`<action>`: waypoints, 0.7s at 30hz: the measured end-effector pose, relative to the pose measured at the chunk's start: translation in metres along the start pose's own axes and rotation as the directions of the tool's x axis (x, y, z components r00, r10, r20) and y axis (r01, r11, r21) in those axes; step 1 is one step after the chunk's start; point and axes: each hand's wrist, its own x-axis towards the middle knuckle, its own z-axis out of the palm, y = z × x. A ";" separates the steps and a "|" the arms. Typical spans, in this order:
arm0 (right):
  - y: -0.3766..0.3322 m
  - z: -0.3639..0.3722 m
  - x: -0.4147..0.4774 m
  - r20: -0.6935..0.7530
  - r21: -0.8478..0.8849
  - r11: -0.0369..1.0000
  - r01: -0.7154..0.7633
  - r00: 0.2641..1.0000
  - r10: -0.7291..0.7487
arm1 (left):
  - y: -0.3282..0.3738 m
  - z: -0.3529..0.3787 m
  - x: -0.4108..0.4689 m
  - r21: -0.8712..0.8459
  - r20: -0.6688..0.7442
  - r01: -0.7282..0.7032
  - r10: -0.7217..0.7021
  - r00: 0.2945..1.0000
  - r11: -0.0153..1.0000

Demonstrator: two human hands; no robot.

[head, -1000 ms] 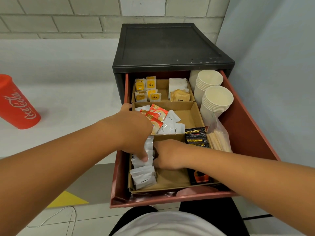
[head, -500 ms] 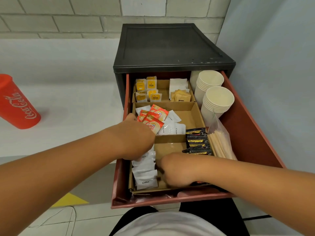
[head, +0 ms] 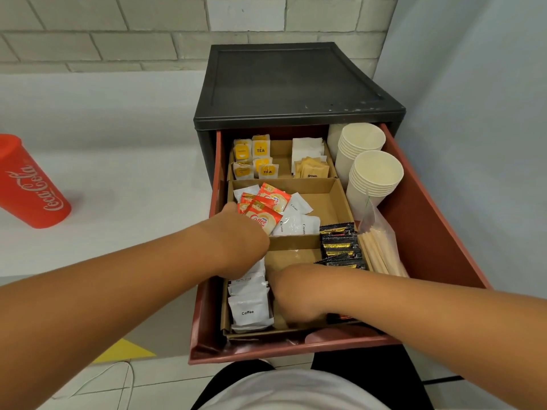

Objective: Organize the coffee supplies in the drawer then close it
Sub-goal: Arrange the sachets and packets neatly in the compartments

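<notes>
Squaring up the coffee sachets (head: 250, 309), I reckon: my left hand (head: 236, 241) over them, right hand (head: 296, 294) just beside. Each grip's hidden, can't tell. Next: withdraw, push the drawer (head: 423, 232) shut.

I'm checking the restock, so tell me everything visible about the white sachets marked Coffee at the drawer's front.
The white Coffee sachets are flat, slightly glossy packets, standing in a leaning row along the left wall of the front cardboard compartment. The nearest one shows "Coffee" in small black print. The left hand covers the row's far end, the right hand rests against its right side; whether either hand's fingers grip a sachet is hidden.
</notes>
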 end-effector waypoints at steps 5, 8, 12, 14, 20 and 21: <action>0.005 -0.003 0.006 -0.061 0.058 0.998 -0.014 0.998 0.017 | -0.005 -0.001 0.001 -0.047 -0.021 0.032 -0.033 0.999 0.998; 0.008 -0.005 0.006 -0.070 0.051 0.998 -0.042 0.996 0.046 | -0.005 -0.001 0.000 -0.039 0.009 0.050 -0.049 0.999 0.998; 0.021 -0.006 0.001 -0.166 -0.028 0.997 -0.068 0.984 0.063 | -0.007 -0.006 -0.003 -0.097 -0.048 0.056 -0.061 0.997 0.994; 0.033 -0.005 -0.008 -0.197 -0.084 0.994 -0.066 0.979 0.049 | -0.007 -0.009 -0.003 -0.146 -0.093 0.039 -0.053 0.994 0.988; 0.056 0.014 -0.032 -0.206 -0.201 0.977 -0.067 0.978 0.025 | 0.007 -0.014 0.000 -0.303 -0.180 -0.116 0.063 0.982 0.946; 0.058 0.015 -0.034 -0.193 -0.210 0.975 -0.071 0.981 0.030 | 0.010 -0.015 0.001 -0.334 -0.187 -0.130 0.069 0.980 0.934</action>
